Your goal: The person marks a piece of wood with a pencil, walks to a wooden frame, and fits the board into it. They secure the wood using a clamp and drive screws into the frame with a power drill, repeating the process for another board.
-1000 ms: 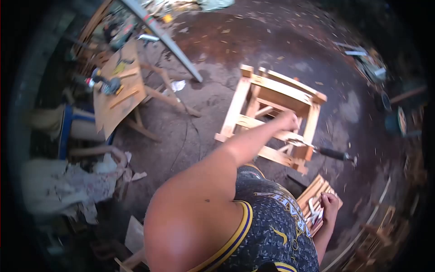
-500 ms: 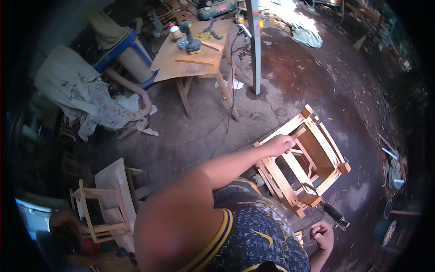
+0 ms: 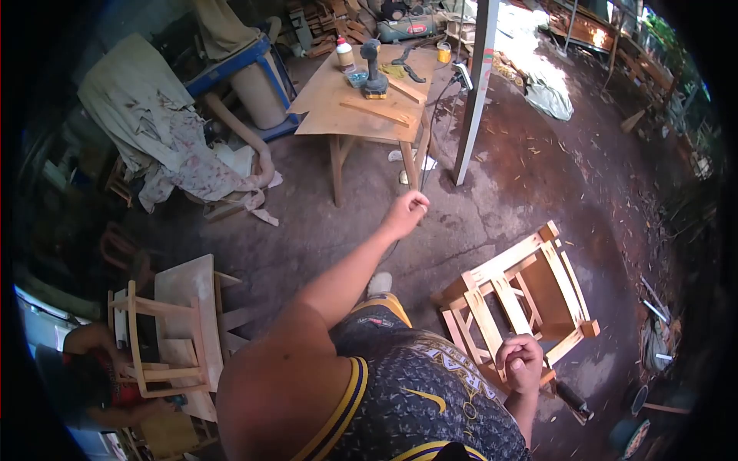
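Note:
My left hand (image 3: 407, 213) is stretched forward over the concrete floor, short of the plywood-topped work table (image 3: 323, 104). Its fingers are curled together, and whatever they may hold is too small to make out. My right hand (image 3: 522, 364) is closed, fingers bent toward the palm, its inside hidden. It overlaps the near side of a wooden chair frame (image 3: 507, 250), which rests on the floor to my right with its rails and slats showing. A black-handled tool (image 3: 573, 399) sticks out from the frame's near corner.
On the table are a cordless drill (image 3: 374, 73), a bottle (image 3: 344, 54) and wood strips (image 3: 377, 112). A metal post (image 3: 475, 100) stands right of it. A cloth-covered machine (image 3: 146, 115) is at left. At lower left, another person (image 3: 88, 369) is beside a wooden chair (image 3: 165, 338).
My left hand has left the chair frame and swung left, toward the table. My right hand has risen to overlap the frame's near side. The view has shifted, and my shoe now shows.

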`<state>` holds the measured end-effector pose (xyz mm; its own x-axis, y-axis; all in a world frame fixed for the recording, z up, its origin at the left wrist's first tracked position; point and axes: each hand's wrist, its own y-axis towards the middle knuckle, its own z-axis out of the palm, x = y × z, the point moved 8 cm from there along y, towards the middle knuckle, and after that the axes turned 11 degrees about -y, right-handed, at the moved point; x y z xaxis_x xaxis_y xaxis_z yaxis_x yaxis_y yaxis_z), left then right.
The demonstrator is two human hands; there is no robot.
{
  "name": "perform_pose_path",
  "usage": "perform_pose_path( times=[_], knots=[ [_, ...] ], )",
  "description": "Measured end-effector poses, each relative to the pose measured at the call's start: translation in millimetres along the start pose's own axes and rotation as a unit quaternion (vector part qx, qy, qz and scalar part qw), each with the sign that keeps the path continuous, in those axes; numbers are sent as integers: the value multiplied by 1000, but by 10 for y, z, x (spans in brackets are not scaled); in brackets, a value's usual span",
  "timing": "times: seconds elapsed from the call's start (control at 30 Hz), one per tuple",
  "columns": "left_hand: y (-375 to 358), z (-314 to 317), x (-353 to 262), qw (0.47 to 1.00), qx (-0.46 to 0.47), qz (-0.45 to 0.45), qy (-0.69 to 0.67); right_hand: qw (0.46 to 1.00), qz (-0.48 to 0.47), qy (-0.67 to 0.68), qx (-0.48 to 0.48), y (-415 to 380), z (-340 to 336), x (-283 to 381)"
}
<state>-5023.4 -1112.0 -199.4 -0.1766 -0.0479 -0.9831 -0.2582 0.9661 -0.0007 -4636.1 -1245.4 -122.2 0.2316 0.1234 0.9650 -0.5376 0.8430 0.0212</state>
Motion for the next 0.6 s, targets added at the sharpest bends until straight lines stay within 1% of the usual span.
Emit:
perform_pose_path(
  times=[0.03, 0.1, 0.17, 0.23, 0.3, 0.37, 0.4, 0.43, 0.47, 0.5, 0.57, 0.6],
  knots=[
    [196, -202, 26, 1000, 1, 0, -3, 1000, 1, -3, -1, 184, 43, -33],
    [701, -797, -10, 995, -59, 73, 20, 1000, 7, -15, -1, 629, 164, -126],
    [1425, -1513, 86, 989, -95, 95, 62, 1000, -5, -6, -26, 1135, 300, -239],
    [2328, -2283, 236, 980, -162, 85, 71, 999, -10, -35, -39, 1735, 442, -391],
    [3339, -2957, 447, 975, -178, 87, 101, 997, 15, -60, -55, 2440, 674, -555],
    [4172, -3455, 638, 967, -210, 56, 130, 995, 51, -56, -69, 3179, 920, -749],
    [4491, -3589, 635, 969, -205, 55, 123, 993, 69, -61, -68, 3540, 1045, -813],
    [4749, -3708, 655, 953, -203, 21, 222, 994, 87, -58, -43, 3894, 1192, -843],
    [4979, -3820, 694, 926, -196, -9, 323, 992, 100, -77, -19, 4225, 1340, -831],
    [5207, -3905, 742, 928, -189, -8, 322, 989, 110, -97, 6, 4580, 1466, -807],
    [5561, -3912, 919, 900, -109, 5, 423, 985, 121, -122, -3, 5230, 1622, -783],
    [5771, -3978, 1180, 890, -90, -22, 445, 981, 131, -146, -2, 5521, 1685, -795]
  ],
)
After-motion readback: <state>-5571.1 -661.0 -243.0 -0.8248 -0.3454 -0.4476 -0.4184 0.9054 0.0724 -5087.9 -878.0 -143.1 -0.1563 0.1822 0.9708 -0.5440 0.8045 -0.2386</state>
